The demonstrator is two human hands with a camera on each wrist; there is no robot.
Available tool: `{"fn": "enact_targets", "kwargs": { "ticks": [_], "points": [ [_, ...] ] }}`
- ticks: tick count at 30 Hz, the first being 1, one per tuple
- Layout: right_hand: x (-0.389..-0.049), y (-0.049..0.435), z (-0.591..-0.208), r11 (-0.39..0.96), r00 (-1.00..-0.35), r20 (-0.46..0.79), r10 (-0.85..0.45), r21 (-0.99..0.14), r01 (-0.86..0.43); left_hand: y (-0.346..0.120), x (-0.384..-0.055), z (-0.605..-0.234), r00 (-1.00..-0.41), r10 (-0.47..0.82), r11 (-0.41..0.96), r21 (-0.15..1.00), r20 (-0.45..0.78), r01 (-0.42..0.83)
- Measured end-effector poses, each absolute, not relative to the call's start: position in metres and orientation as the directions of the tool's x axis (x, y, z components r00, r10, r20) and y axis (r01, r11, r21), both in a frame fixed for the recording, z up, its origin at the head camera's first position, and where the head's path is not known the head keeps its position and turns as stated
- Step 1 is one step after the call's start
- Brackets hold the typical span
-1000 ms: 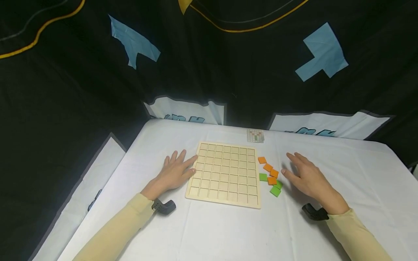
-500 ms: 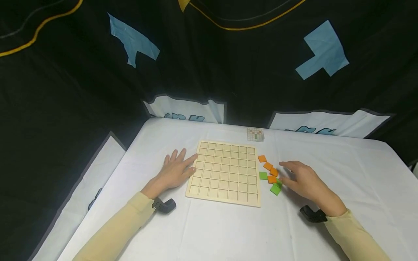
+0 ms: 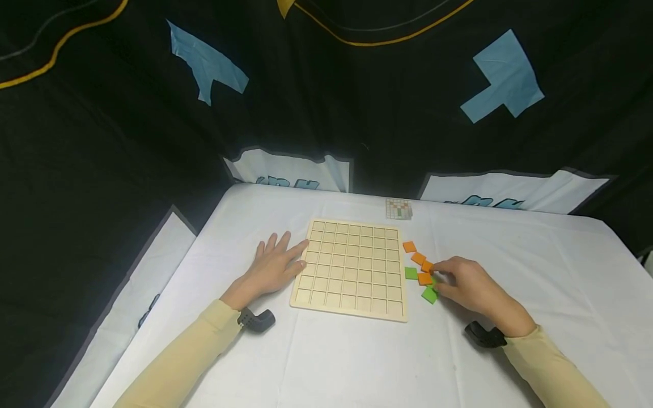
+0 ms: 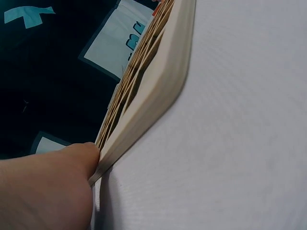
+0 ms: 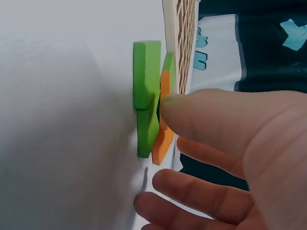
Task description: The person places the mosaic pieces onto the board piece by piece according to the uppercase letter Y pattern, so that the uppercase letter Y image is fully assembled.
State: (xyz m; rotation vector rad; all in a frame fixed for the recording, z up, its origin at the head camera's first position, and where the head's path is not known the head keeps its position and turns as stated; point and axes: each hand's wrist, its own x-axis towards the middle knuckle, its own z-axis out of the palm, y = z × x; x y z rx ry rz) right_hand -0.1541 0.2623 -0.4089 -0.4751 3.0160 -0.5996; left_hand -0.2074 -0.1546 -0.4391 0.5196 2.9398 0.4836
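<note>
A pale wooden grid board [image 3: 352, 313] lies flat on the white table. My left hand [image 3: 272, 266] is spread beside its left edge, index finger and thumb touching the rim; in the left wrist view the thumb [image 4: 79, 158] presses against the board's side. Right of the board are loose square tiles, orange and green. Over them reaches my right hand [image 3: 471, 286], its index fingertip at an orange tile [image 3: 426, 266] and its thumb by a partly hidden green one. The right wrist view has the thumb [image 5: 192, 115] overlapping an orange tile [image 5: 164, 146], beside stacked green tiles [image 5: 146, 74].
Behind the board lies a small card [image 3: 398, 209] printed with a coloured grid. Several tiles, such as a green tile [image 3: 429, 294] and an orange tile [image 3: 410, 246], lie close together. A dark curtain [image 3: 377, 124] hangs behind the table [image 3: 357, 362].
My right hand has come down and left from beside the tiles, and its fingertips now reach them. The left hand has stayed at the board's edge.
</note>
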Motion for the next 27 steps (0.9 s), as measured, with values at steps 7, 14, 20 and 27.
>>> {"fn": "enact_targets", "kwargs": {
  "ticks": [7,14,20,27],
  "points": [
    [-0.1538,0.2593,-0.4119,0.871,-0.947,0.016,-0.320,-0.388,-0.301,-0.1550,-0.2069,-0.4408,-0.935,0.349,0.890,0.335,-0.063,0.309],
    [-0.1544,0.2587,-0.4133,0.868,-0.942,0.034,-0.335,-0.378,-0.322,-0.1551,-0.2070,-0.4402,-0.935,0.349,0.889,0.337,-0.061,0.309],
    [-0.1558,0.2590,-0.4149,0.876,-0.951,0.012,-0.309,-0.386,-0.289,-0.1549,-0.2077,-0.4408,-0.935,0.347,0.889,0.341,-0.069,0.305],
    [-0.1566,0.2628,-0.4126,0.879,-0.950,-0.004,-0.314,-0.379,-0.289,-0.1540,-0.2070,-0.4391,-0.937,0.342,0.892,0.340,-0.073,0.299]
  ]
}}
